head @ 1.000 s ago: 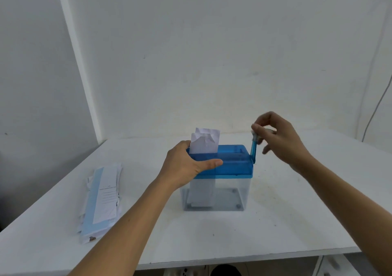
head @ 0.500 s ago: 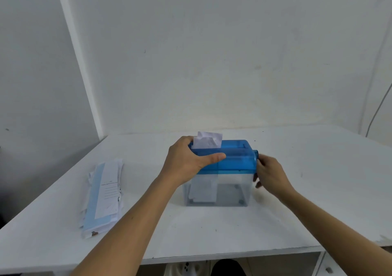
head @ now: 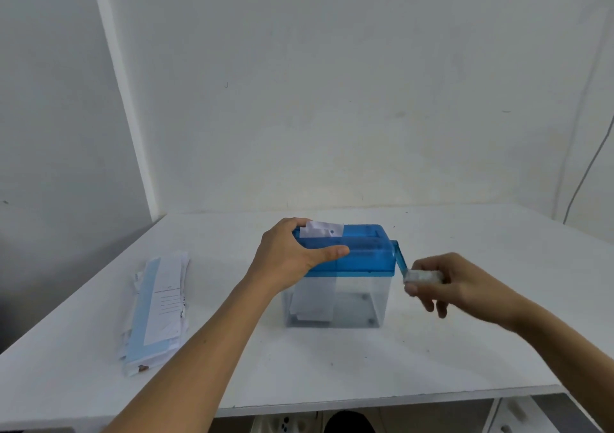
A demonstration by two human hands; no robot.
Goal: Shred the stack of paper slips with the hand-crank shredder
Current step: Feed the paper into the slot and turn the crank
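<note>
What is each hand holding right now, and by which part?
The left hand grips the shredder by its blue lid; the right hand pinches the crank's white knob.

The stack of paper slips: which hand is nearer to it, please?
Left. The left hand grips the shredder lid, right of the stack; the right hand pinches the crank knob, farther right.

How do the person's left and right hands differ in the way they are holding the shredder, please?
The left hand wraps over the left end of the blue lid, thumb along its front; the right hand pinches the white crank knob to the right of the shredder. The left hand sits on top; the right hand is lower, near the lid's bottom edge. Both grip part of the shredder.
</note>
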